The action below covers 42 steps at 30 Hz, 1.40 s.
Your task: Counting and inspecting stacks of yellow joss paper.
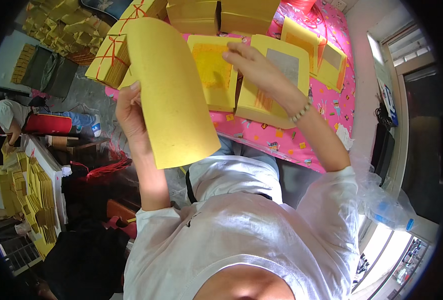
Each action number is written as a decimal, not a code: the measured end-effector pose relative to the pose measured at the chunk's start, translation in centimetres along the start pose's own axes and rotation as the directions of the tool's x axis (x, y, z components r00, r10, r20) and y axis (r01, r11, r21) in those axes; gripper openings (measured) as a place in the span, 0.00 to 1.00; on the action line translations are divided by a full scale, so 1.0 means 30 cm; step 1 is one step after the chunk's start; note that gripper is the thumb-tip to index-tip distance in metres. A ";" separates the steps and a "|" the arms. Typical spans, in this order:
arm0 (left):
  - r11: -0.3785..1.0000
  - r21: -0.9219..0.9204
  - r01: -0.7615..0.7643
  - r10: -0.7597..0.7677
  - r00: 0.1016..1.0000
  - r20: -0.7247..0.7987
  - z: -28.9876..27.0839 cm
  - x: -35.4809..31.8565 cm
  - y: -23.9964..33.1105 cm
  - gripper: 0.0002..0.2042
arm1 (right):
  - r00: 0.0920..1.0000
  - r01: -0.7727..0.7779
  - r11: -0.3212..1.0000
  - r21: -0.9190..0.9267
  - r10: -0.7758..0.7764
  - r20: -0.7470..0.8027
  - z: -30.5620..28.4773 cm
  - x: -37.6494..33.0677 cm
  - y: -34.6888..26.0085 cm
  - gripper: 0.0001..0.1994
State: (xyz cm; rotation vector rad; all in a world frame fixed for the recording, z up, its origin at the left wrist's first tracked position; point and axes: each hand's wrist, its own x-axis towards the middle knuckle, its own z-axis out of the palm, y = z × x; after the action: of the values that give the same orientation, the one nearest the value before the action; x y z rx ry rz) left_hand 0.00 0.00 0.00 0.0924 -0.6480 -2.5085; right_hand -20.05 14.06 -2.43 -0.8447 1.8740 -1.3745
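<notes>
My left hand (130, 111) is closed on the edge of a large yellow paper sheet (174, 100), thumb on top. The sheet stands up in a curve and hides part of the table; I cannot tell whether it is one sheet or several. My right hand (256, 67) hangs with fingers stretched out and nothing visible in them. Below its fingertips lies a yellow paper stack (224, 102) with an orange-yellow square on top. Partly under my right wrist is another yellow paper stack (264, 117), whose top sheet bears a silver-grey square.
A pink patterned cloth (281, 140) covers the table. Bundles tied with red string (112, 57) stand at the far left, thick yellow blocks (194, 17) at the back. More printed sheets (331, 65) lie right. Another person (14, 117) works at the left near paper piles (39, 200).
</notes>
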 end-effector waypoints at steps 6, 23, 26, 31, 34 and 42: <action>0.963 0.010 0.268 -0.267 0.963 -0.039 0.185 0.039 -0.116 0.18 | 0.994 -0.086 0.967 0.240 0.100 -0.045 -0.051 -0.147 -0.009 0.30; 0.747 0.436 0.503 -0.614 0.773 0.159 0.261 0.281 -0.283 0.17 | 0.868 0.468 0.859 0.209 -0.402 -0.292 -0.439 -0.211 0.037 0.14; 0.871 0.374 0.319 -0.438 0.848 0.298 0.240 0.273 -0.272 0.24 | 0.770 0.564 0.788 0.247 -0.394 -0.502 -0.478 -0.206 0.074 0.13; 0.822 0.567 -0.056 -0.163 0.930 0.329 0.150 0.278 -0.356 0.22 | 0.712 0.555 0.788 0.266 -0.285 -0.642 -0.467 -0.224 0.126 0.09; 0.667 0.707 -0.236 -0.001 0.948 0.318 0.139 0.251 -0.411 0.19 | 0.657 0.566 0.807 0.170 -0.317 -0.684 -0.432 -0.238 0.151 0.09; 0.671 0.695 -0.260 0.080 0.957 0.280 0.041 0.243 -0.466 0.17 | 0.617 0.550 0.835 0.022 -0.387 -0.685 -0.362 -0.285 0.192 0.11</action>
State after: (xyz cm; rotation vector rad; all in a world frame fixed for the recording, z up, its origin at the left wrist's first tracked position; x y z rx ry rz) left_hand -13.27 7.03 -4.96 0.0264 -1.6522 -1.9402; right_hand -24.57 28.20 -4.32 -0.8289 1.9839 -2.4492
